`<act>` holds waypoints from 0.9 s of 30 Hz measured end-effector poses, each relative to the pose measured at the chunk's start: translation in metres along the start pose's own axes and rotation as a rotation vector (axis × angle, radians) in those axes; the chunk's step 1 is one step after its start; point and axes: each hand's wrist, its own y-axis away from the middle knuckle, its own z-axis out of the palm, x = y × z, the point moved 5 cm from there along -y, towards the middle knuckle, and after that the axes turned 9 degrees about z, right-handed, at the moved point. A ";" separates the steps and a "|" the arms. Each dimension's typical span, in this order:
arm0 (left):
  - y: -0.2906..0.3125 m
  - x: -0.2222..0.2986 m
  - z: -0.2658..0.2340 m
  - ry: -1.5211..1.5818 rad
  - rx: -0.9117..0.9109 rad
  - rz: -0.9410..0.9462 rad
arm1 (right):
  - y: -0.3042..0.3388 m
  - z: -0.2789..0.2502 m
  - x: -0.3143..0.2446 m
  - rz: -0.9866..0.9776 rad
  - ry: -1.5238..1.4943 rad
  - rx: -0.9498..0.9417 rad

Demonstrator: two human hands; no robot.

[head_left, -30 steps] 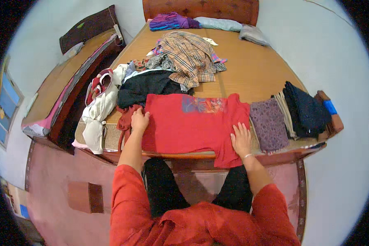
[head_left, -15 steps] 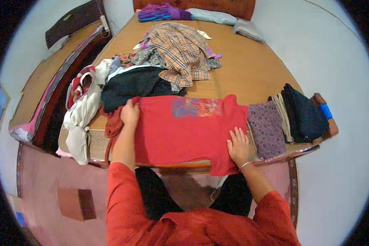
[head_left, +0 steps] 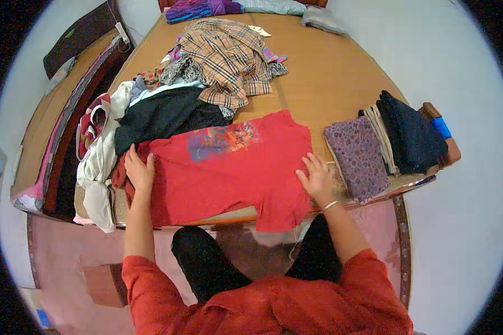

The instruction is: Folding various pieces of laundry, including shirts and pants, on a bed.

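A red T-shirt (head_left: 223, 178) with a coloured print lies spread sideways along the front of the bed, its near sleeve hanging over the edge. At its left end, my left hand (head_left: 140, 173) rests with thumb and fingers apart, beside a darker red bunched cloth (head_left: 120, 174). My right hand (head_left: 318, 180), a bracelet on its wrist, is at the shirt's right edge with fingers spread. To its right lies a folded purple floral cloth (head_left: 356, 159), separated from the shirt by a strip of bedding.
Black clothing (head_left: 165, 118) and a plaid shirt (head_left: 221, 56) lie heaped beyond the T-shirt. White garments (head_left: 98, 167) hang at the bed's left corner. Folded dark clothes (head_left: 411, 137) stand at the right. A brown box (head_left: 103, 286) sits on the floor.
The T-shirt has shifted left and slanted, widening the space before the floral cloth. My left hand has loosened from its closed hold, and the right has lifted slightly to the shirt's edge.
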 end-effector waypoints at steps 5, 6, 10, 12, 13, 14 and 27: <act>0.047 0.056 -0.009 0.059 -0.196 0.385 | -0.051 -0.006 -0.018 -0.124 0.003 0.043; 0.054 0.066 -0.004 0.052 -0.187 0.410 | -0.065 -0.002 -0.034 -0.200 -0.068 0.099; 0.072 0.075 0.016 -0.092 -0.302 0.306 | -0.105 0.024 -0.092 -0.423 -0.174 0.250; 0.073 0.075 0.019 -0.097 -0.286 0.323 | -0.128 0.039 -0.097 -0.350 -0.126 0.204; 0.074 0.073 0.022 -0.101 -0.304 0.303 | -0.141 0.047 -0.093 -0.270 -0.060 0.117; 0.075 0.073 0.023 -0.099 -0.309 0.311 | -0.149 0.045 -0.091 -0.300 -0.089 0.188; 0.072 0.075 0.024 -0.118 -0.320 0.310 | -0.194 0.079 -0.023 0.301 -0.255 0.106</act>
